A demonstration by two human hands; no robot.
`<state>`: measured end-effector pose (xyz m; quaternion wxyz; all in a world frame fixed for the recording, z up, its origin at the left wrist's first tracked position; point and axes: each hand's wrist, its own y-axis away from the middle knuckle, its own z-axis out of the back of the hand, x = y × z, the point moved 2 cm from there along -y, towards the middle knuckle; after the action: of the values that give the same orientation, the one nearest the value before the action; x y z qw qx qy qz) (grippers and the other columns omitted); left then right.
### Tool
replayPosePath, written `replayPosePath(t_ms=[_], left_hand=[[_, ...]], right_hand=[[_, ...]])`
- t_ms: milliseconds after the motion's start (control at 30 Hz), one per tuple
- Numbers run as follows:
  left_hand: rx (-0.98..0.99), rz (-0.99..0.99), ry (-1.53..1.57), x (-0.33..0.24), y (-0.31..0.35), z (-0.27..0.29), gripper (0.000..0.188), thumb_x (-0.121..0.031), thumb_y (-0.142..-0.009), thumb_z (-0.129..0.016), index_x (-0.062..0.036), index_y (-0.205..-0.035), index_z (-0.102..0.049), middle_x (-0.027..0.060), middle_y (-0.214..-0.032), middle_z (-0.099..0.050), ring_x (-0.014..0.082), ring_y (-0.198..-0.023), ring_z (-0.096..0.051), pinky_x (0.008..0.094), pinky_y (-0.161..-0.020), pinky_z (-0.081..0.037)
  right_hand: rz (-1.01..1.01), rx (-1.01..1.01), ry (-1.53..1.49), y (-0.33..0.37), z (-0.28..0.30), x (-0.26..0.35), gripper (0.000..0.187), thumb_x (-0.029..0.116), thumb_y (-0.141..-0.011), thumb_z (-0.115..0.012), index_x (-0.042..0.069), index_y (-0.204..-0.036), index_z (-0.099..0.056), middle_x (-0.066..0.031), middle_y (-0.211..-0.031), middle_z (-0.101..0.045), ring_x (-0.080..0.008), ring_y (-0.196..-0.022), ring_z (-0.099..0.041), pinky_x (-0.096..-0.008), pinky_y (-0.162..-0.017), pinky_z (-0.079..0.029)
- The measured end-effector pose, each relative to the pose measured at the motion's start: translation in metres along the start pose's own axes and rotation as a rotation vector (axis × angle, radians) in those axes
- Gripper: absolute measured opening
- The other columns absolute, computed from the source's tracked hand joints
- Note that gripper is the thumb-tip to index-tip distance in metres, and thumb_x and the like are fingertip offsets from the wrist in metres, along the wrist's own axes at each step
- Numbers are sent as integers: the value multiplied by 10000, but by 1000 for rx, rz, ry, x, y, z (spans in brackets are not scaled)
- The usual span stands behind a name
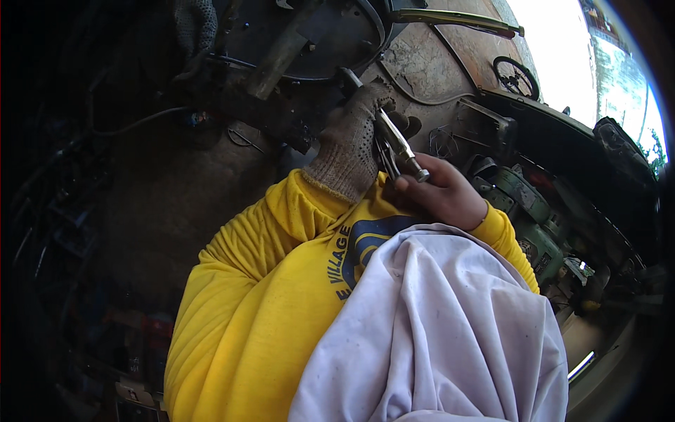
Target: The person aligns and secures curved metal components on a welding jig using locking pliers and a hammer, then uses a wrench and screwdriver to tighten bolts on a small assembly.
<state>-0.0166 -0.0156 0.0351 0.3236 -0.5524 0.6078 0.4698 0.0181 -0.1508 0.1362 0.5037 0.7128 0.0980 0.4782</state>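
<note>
My left hand (348,144), in a worn, dotted knit glove, is wrapped around a pair of silver locking pliers (399,138). A screw end of the pliers points down toward my right hand (450,193), which is bare. The right thumb and fingers close on that lower end, beside the thin curved metal levers. A narrow bright metal end (350,77) shows beyond the glove; whether it belongs to the pliers I cannot tell. The palm of the glove hides the middle of the tool.
Ahead stands a dark round metal frame (383,35) with a thick bar (274,77) across it. Another dotted glove (197,28) is at the upper left; I cannot tell if a hand fills it. Green machinery (531,211) stands at right, a spoked wheel (517,77) farther off.
</note>
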Motion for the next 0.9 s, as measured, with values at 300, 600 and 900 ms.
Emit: replayPosePath(t_ms=[300,600,900], left_hand=[[-40,-118,-341,-10,-2,-11,380,-46,-834,-659,-65,-1165,-473,147,-966,-670,250,-872,-683,338,-754,-553],[-126,-237,-466,5,-5,-24,428,-39,-853,-613,-56,-1244,-439,159,-1007,-663,264,-898,-674,355,-749,-547],[-100,-303,-628,-2,-3,-25,465,-59,-853,-620,-29,-1272,-419,154,-1007,-650,296,-856,-652,384,-748,-524]], right_hand=[[280,-368,427,-5,21,-25,345,131,-888,-621,4,-1202,-554,-85,-945,-640,-131,-828,-592,-273,-768,-485],[967,-894,976,26,15,-3,281,56,-694,-784,20,-943,-658,-115,-817,-671,-230,-667,-661,-289,-586,-511],[615,-853,790,25,28,-16,184,180,-813,-721,16,-779,-645,-90,-694,-644,-210,-583,-625,-300,-545,-471]])
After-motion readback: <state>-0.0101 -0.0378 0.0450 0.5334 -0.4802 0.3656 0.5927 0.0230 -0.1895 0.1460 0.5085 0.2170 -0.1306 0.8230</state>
